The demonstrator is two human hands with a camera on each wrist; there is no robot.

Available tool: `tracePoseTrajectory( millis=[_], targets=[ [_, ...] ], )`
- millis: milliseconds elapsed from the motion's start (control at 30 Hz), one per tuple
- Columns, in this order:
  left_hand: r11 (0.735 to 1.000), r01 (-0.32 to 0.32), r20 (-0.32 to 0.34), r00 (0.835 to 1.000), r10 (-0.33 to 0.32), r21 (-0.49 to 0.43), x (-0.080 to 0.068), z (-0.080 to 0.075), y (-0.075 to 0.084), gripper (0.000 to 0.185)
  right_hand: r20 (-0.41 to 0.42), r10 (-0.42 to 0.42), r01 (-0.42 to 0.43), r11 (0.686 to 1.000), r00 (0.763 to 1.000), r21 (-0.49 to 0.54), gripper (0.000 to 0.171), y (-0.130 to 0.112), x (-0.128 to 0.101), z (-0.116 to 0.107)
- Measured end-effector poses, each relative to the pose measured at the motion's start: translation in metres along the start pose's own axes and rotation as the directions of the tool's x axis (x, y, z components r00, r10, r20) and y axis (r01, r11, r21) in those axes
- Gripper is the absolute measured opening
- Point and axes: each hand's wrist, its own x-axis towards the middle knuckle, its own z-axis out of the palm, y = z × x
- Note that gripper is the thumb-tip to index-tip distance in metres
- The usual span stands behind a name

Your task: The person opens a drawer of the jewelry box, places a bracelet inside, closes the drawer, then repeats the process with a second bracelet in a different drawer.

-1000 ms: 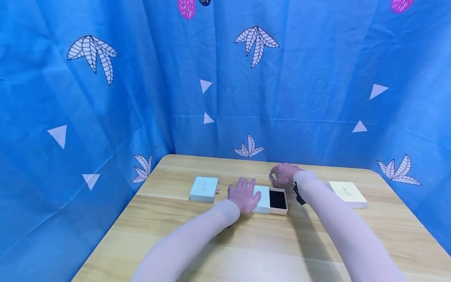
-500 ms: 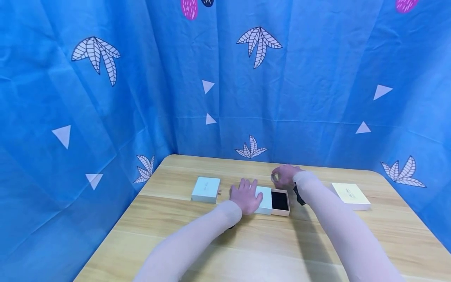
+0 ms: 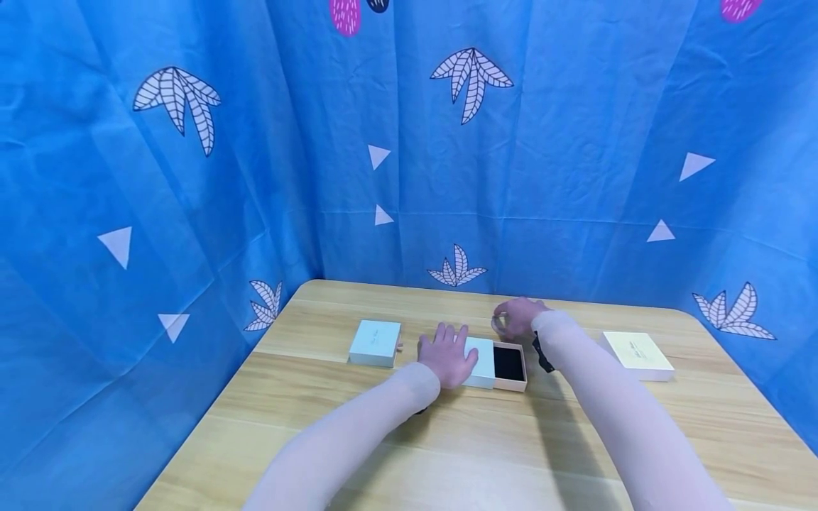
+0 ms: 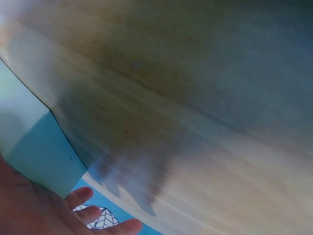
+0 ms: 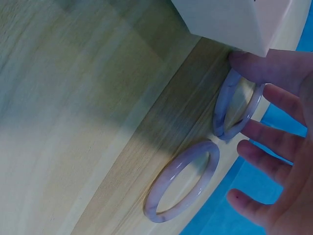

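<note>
Nothing has moved. The left hand (image 3: 446, 358) lies flat on the half-open box (image 3: 495, 363), its black inside empty. The right hand's (image 3: 519, 316) fingers (image 5: 254, 66) pinch a bangle (image 5: 238, 105).

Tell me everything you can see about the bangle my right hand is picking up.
The bangle is a smooth, pale lilac-white ring with faint darker marbling, stone-like and glossy. It is tilted up off the wooden table, pinched by the right hand: thumb on its upper edge, fingers behind. A second, similar bangle lies flat beside it, apart.
</note>
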Motion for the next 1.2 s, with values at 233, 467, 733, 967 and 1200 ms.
tracePoseTrajectory(
  millis=[233,467,733,967,1200],
  targets=[
    [1.000,-0.002,0.000,1.000,0.002,0.004,-0.001,-0.001,0.000,0.070,-0.006,-0.012,0.012,1.000,1.000,-0.017,0.057,0.000,0.000,0.001],
    [1.000,-0.011,-0.020,1.000,0.010,-0.025,0.000,0.000,0.000,0.071,-0.031,-0.056,0.055,0.998,0.998,-0.035,0.047,-0.003,-0.004,-0.003],
    [0.999,-0.019,-0.034,0.999,0.018,-0.030,-0.001,0.001,0.000,0.071,-0.027,-0.028,0.028,1.000,0.999,0.009,0.048,0.000,-0.006,-0.004],
    [1.000,-0.012,-0.036,0.999,0.011,-0.025,0.000,0.003,0.000,0.070,-0.044,-0.072,0.071,0.997,0.996,-0.030,0.051,0.004,-0.008,-0.011],
    [0.999,-0.013,-0.011,1.000,0.012,-0.035,-0.001,0.000,0.001,0.071,-0.045,-0.107,0.105,0.994,0.993,-0.039,0.050,0.003,-0.019,-0.022]
  ],
)
